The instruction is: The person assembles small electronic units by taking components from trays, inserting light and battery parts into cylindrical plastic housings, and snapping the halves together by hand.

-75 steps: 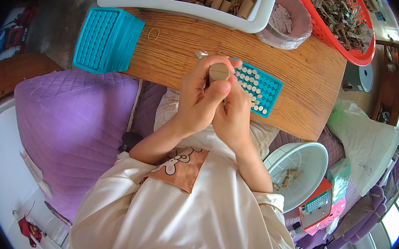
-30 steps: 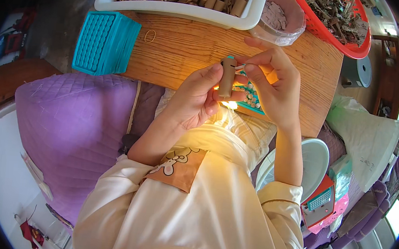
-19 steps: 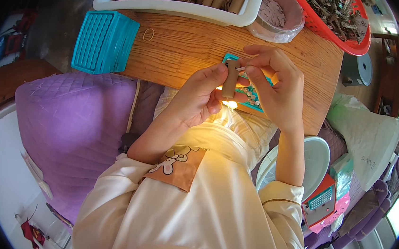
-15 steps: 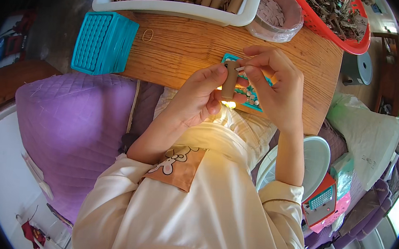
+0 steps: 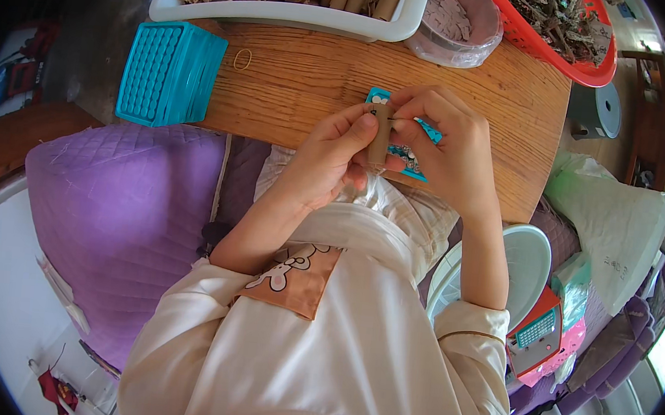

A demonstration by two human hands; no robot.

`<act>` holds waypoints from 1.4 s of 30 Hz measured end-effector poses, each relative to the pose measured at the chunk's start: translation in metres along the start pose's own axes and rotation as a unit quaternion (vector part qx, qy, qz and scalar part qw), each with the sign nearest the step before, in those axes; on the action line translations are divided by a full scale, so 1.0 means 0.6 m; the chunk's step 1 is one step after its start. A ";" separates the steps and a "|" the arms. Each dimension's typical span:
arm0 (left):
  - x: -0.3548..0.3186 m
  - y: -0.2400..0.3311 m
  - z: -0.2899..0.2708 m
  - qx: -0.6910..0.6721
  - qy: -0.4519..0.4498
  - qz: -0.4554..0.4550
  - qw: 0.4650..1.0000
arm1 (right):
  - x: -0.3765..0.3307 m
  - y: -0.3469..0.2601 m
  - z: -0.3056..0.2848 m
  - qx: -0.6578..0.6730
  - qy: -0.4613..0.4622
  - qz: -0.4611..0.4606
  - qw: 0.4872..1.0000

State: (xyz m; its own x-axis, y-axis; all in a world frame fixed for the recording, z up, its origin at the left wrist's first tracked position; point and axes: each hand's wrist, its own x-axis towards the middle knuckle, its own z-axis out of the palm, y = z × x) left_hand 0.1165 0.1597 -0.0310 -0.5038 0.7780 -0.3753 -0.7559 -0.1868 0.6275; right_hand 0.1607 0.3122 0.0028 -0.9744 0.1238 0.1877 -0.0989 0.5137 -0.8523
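My left hand (image 5: 328,150) grips a short brown tube (image 5: 380,142) upright, thumb across its front and fingers behind it. A small dark mark or hole shows near the tube's upper end. Beside that end, my right hand (image 5: 450,143) pinches thumb and forefinger together against the tube's right side. A thin dark bit shows between those fingertips, too small to name. Under both hands lies a teal tray (image 5: 432,132) holding several small pale and metallic-looking pieces; the hands and tube hide much of it.
A white bin (image 5: 285,20) of brown tubes stands at the far side, beside a round tub (image 5: 447,53) of pale flat pieces and a red basket (image 5: 593,75). Stacked teal trays (image 5: 154,73) and a rubber band (image 5: 242,59) are on the left. A pale basin (image 5: 532,253) sits right.
My right fingertips have come in against the tube. The small white piece seen between them before is no longer visible. The bright glow beneath the tube has gone.
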 end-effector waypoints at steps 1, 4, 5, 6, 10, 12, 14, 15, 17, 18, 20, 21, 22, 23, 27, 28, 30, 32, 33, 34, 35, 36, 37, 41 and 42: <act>-0.001 0.000 0.001 0.000 0.000 0.000 1.000 | -0.002 0.004 0.001 0.005 -0.006 -0.009 1.000; -0.003 0.004 0.010 0.023 0.016 0.018 0.999 | -0.011 0.011 0.006 0.110 0.033 0.044 0.992; -0.003 0.008 0.015 0.033 0.005 0.026 0.999 | -0.011 0.010 0.004 0.110 0.032 0.045 0.992; -0.003 0.011 0.019 0.042 -0.005 0.034 0.999 | -0.011 0.008 0.001 0.079 0.042 0.010 0.996; -0.007 0.014 0.029 0.090 0.004 0.058 0.994 | -0.014 0.004 0.007 0.016 0.085 -0.049 0.995; -0.011 0.015 0.035 0.115 0.010 0.074 0.991 | -0.016 0.000 0.006 -0.003 0.086 -0.061 0.994; -0.013 0.015 0.040 0.134 0.019 0.078 0.988 | -0.019 -0.003 0.007 -0.023 0.087 -0.074 0.993; -0.014 0.014 0.040 0.138 0.019 0.082 0.987 | -0.021 -0.004 0.010 -0.019 0.089 -0.067 0.994; -0.014 0.013 0.041 0.143 0.019 0.087 0.986 | -0.023 -0.004 0.013 -0.015 0.092 -0.060 0.994; -0.014 0.014 0.041 0.145 0.024 0.087 0.985 | -0.023 -0.005 0.015 -0.007 0.088 -0.048 0.995; -0.012 0.014 0.041 0.146 0.028 0.087 0.985 | -0.023 -0.004 0.015 0.001 0.084 -0.038 0.996; -0.011 0.011 0.039 0.145 0.032 0.083 0.985 | -0.023 -0.002 0.013 0.000 0.059 -0.028 0.998; -0.009 0.008 0.036 0.143 0.035 0.079 0.986 | -0.023 -0.001 0.010 -0.003 0.035 -0.018 0.999; -0.005 0.006 0.028 0.144 0.034 0.079 0.986 | -0.024 0.004 0.004 -0.003 0.037 -0.019 0.999; 0.004 0.001 0.020 0.158 -0.093 -0.019 0.983 | -0.036 0.006 -0.036 0.048 -0.056 -0.030 0.997; 0.005 0.000 0.029 0.132 -0.115 -0.036 0.984 | -0.042 0.002 -0.046 0.055 -0.065 -0.038 0.996; 0.007 0.002 0.049 0.112 -0.116 -0.043 0.986 | -0.069 0.007 -0.078 0.057 -0.038 -0.034 0.997; 0.016 0.004 0.066 0.134 -0.016 0.136 0.982 | -0.113 -0.003 -0.129 0.055 0.001 0.018 0.998; 0.031 0.022 0.063 0.149 -0.020 0.164 0.975 | -0.145 -0.017 -0.164 0.053 0.033 0.055 0.997; 0.041 0.043 0.051 0.149 -0.023 0.164 0.975 | -0.172 -0.025 -0.201 0.021 -0.014 0.106 0.994; 0.052 0.065 0.034 0.256 0.007 0.219 0.942 | -0.195 -0.023 -0.230 -0.039 -0.088 0.113 0.989; 0.062 0.085 0.018 0.359 0.039 0.271 0.892 | -0.212 -0.026 -0.245 -0.040 -0.089 0.109 0.989; 0.070 0.107 0.011 0.447 0.084 0.311 0.834 | -0.226 -0.032 -0.258 -0.051 -0.164 0.245 0.954; 0.139 0.179 -0.024 0.730 0.147 0.370 0.556 | -0.215 -0.039 -0.265 -0.075 -0.255 0.393 0.880; 0.159 0.194 -0.024 0.729 0.147 0.371 0.555 | -0.205 -0.032 -0.263 -0.076 -0.253 0.393 0.881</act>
State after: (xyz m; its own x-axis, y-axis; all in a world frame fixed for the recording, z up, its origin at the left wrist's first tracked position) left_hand -0.0253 0.2036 -0.0036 -0.6593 0.6392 0.3959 0.7406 0.4615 0.4883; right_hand 0.3143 0.4211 0.0733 -0.6992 0.1163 -0.7054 0.6363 0.5511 -0.5399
